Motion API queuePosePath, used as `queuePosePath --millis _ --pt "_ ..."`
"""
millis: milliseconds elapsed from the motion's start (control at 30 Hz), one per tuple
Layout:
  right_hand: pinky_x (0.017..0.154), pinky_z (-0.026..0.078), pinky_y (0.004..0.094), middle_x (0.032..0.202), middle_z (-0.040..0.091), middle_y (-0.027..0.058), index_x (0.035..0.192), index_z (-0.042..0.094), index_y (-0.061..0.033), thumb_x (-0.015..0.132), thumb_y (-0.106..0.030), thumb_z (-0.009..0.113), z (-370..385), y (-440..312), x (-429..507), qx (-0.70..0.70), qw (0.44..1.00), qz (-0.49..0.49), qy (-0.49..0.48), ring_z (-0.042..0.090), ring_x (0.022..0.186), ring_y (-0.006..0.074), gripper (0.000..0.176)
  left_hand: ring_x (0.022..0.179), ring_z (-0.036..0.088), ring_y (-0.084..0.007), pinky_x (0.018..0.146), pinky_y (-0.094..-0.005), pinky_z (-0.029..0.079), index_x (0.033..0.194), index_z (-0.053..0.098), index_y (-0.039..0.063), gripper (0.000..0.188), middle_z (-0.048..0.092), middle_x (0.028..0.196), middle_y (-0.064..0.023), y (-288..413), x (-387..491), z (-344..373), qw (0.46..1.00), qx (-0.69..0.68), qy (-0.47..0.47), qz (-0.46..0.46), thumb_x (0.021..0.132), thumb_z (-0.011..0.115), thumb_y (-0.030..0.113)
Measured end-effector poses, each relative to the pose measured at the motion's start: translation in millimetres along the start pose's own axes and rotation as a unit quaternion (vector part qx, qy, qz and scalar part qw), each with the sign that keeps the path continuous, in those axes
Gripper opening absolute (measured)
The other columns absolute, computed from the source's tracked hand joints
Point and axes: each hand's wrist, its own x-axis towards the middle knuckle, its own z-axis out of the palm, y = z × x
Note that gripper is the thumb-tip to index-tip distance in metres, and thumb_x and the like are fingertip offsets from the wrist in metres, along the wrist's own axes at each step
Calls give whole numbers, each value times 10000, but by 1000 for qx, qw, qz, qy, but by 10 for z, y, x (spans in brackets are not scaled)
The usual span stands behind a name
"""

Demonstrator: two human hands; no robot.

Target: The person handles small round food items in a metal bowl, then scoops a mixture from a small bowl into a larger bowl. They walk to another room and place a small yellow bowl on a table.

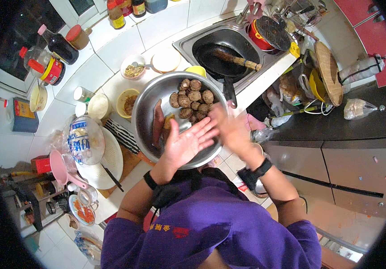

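Observation:
A large stainless steel basin [146,90] stands before me on the counter edge. Brown ringed taro corms [194,95] are heaped in its far right part. A long reddish-brown root [158,117], like a sweet potato, leans along the left inner wall, and a yellowish piece [168,121] beside it is partly hidden. My left hand [189,139] is held palm up over the near side of the basin, fingers stretched out and holding nothing. Motion blurs my right hand [226,126] at the right rim, close to the left fingertips; whether it holds anything is unclear.
Behind the basin, a sink [199,40] holds a black wok [220,60] with a bamboo brush [238,60]. Small bowls, including a yellow bowl [125,101], sit at the back left. A striped cloth [122,134] and a white perforated tray [112,168] lie left.

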Motion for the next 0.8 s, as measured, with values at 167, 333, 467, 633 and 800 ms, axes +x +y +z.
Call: queuePosePath --millis 167,333,467,633,800 --pt "781 455 403 988 581 174 990 613 -2 720 -79 618 -237 471 -306 225 958 144 -109 564 877 325 280 1327 235 -285 1071 -424 166 1398 192 32 1040 224 1446 -157 -111 141 101 994 -23 49 95 714 153 814" --pt "1016 315 431 1300 445 134 1127 550 -45 737 -188 583 -168 -72 -183 143 941 -307 14 380 1238 298 417 1318 236 -265 1082 -423 173 1391 200 30 985 240 1437 -142 -518 248 210 985 140 -3 101 749 184 776" --pt "1038 234 488 1358 358 187 1303 406 -73 726 -340 650 -205 272 88 73 989 48 -117 291 1282 356 681 1344 181 -270 1089 -421 97 1418 134 76 1064 200 1457 -126 -532 33 120 996 -20 -4 85 679 203 839" --pt "1050 138 551 1366 334 199 1284 390 -31 884 -429 377 -40 -361 -25 60 936 -345 -21 214 1310 408 564 1332 217 -249 1080 -431 138 1403 190 47 1029 220 1453 -119 -475 -139 25 982 -4 -31 184 715 142 811" --pt "953 276 504 1223 455 173 1150 499 -45 768 -151 569 -3 -548 648 142 967 -178 111 391 1131 394 402 1302 276 -329 1058 -451 203 1374 244 -10 1119 238 1438 -165 -241 -839 -145 975 13 28 222 659 215 850"
